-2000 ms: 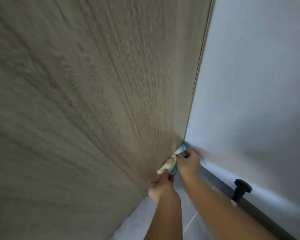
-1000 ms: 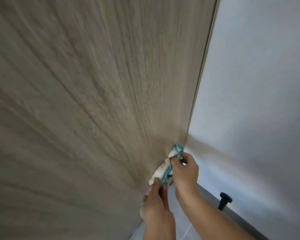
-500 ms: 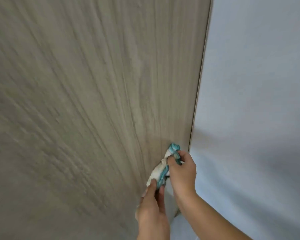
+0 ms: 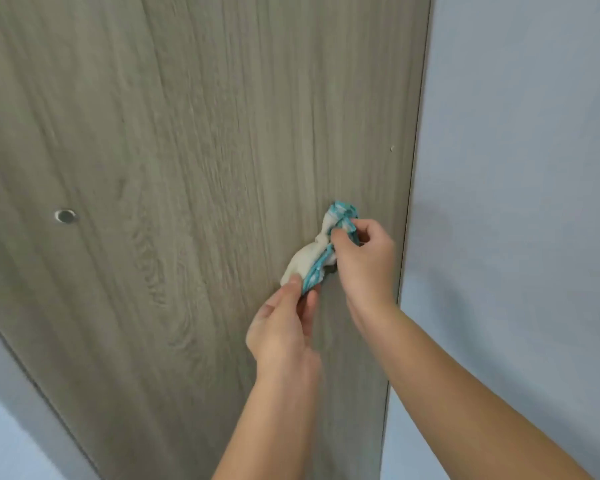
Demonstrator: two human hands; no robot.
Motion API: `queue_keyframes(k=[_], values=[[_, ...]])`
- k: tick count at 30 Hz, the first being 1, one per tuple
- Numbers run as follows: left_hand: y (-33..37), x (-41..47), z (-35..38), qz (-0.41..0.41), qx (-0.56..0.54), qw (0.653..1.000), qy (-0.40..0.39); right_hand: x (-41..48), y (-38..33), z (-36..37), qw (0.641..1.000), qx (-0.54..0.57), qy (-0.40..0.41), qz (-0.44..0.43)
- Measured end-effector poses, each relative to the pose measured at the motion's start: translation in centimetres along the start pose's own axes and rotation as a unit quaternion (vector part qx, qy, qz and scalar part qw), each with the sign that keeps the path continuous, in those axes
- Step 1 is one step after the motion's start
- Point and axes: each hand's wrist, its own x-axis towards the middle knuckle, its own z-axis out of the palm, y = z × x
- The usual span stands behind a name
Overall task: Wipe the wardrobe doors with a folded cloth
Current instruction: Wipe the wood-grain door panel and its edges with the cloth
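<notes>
A grey-brown wood-grain wardrobe door fills most of the view. A bunched white cloth with a teal edge lies against the door near its right edge. My right hand grips the cloth's upper end with curled fingers. My left hand pinches the lower end between thumb and fingers. Both forearms reach in from the bottom right.
A small round metal fitting sits in the door at the left. A pale blue-grey wall meets the door's right edge. Another strip of pale wall shows at the lower left.
The view has swung up from the floor corner; the black doorstop and floor are out of sight. Both hands and the cloth have moved up the door, keeping their hold.
</notes>
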Motion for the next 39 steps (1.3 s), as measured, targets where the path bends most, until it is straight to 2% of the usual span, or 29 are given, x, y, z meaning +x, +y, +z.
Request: queue_keyframes(k=[6, 12, 16, 19, 20, 22, 24, 26, 29, 31, 33, 34, 37, 39], values=[[7.1, -3.7, 5.1, 0.06, -0.034, 0.992, -0.106, 2.0, -7.8, 2.7, 0.992, -0.018, -0.035, -0.123], [11.7, -5.2, 8.7, 0.112, 0.004, 0.969, -0.223, 4.5, -12.9, 5.0, 0.976, -0.001, -0.024, -0.218], [14.1, -6.5, 12.6, 0.176, 0.101, 0.945, -0.257, 8.0, -17.9, 6.9, 0.96, 0.025, 0.0, -0.28], [16.2, -7.5, 15.4, 0.274, 0.224, 0.904, -0.24, 10.8, -21.3, 8.0, 0.942, 0.035, 0.025, -0.334], [17.0, -7.6, 16.1, 0.325, 0.262, 0.88, -0.225, 11.8, -22.2, 8.3, 0.938, 0.037, 0.032, -0.343], [18.8, -7.7, 17.3, 0.474, 0.34, 0.791, -0.185, 13.8, -24.6, 9.0, 0.932, 0.043, 0.044, -0.358], [20.6, -8.1, 18.3, 0.619, 0.398, 0.66, -0.15, 15.6, -27.0, 9.6, 0.924, 0.051, 0.059, -0.373], [22.2, -8.6, 19.3, 0.718, 0.444, 0.525, -0.112, 17.5, -29.5, 10.2, 0.916, 0.056, 0.074, -0.389], [24.4, -8.7, 21.2, 0.798, 0.502, 0.327, -0.061, 20.1, -33.1, 10.7, 0.908, 0.046, 0.091, -0.405], [26.1, -8.7, 22.5, 0.826, 0.518, 0.22, -0.027, 21.7, -35.5, 10.9, 0.904, 0.029, 0.102, -0.413], [28.0, -8.6, 23.5, 0.83, 0.533, 0.159, 0.028, 23.2, -37.3, 10.9, 0.903, 0.014, 0.118, -0.413], [29.3, -9.0, 24.1, 0.83, 0.536, 0.142, 0.059, 24.0, -38.5, 11.1, 0.903, 0.015, 0.128, -0.41], [32.6, -10.0, 24.7, 0.804, 0.562, 0.135, 0.137, 25.6, -40.3, 11.8, 0.919, 0.027, 0.169, -0.356], [34.8, -10.6, 24.9, 0.781, 0.579, 0.151, 0.178, 25.7, -41.6, 12.3, 0.93, 0.079, 0.175, -0.313]])
